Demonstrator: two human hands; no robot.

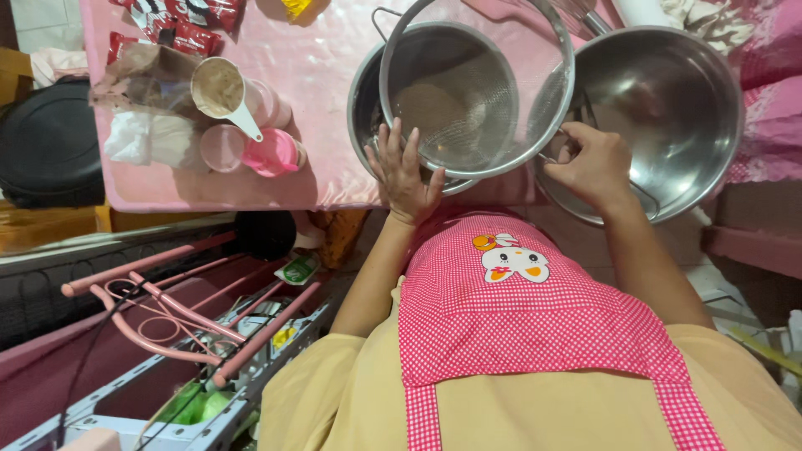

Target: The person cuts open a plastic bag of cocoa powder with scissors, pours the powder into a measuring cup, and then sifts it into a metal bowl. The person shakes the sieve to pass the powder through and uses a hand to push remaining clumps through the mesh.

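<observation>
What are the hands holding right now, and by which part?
The right hand holds the round mesh sieve at its rim or handle; the left hand rests open against its side.

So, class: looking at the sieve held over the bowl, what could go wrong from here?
1. The sieve sits tilted and overhangs the smaller bowl, so brown powder could fall outside onto the pink table.
2. The left hand taps the rim while the right hand alone holds the handle; that grip might slip.
</observation>
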